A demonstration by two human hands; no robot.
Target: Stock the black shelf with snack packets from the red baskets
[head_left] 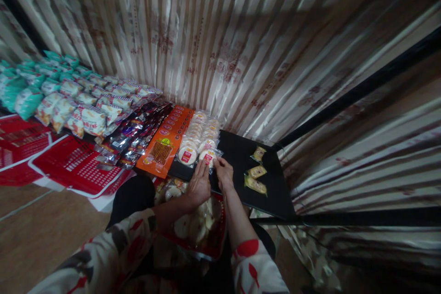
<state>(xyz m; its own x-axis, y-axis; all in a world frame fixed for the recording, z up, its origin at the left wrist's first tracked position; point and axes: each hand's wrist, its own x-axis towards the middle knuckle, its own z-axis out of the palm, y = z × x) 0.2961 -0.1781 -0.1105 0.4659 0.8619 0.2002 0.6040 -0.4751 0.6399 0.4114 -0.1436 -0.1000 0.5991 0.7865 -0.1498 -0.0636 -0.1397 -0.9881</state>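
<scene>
A clear packet with a round white rice cracker [207, 156] and a red label lies at the near end of two overlapping rows of such packets [195, 129] on a black shelf [237, 147]. My left hand [200, 184] rests its outstretched fingers on the near edge of this packet. At its right edge, my right hand [224, 172] is closed, with thumb and fingers pinching the wrapper. Another rice cracker packet [188, 155] is just left of it. Below my forearms, a red basket [220, 239] holds more clear-wrapped snacks [196, 225].
An orange pack of stick snacks [161, 147] lies left of the crackers, beside dark shiny packets [134, 133]. Farther left are white bags [89, 119] and green bags [29, 101]. Three small yellow-green packets [257, 172] lie right. Red baskets [76, 161], striped curtain [220, 32] and black bars [361, 85] surround the shelf.
</scene>
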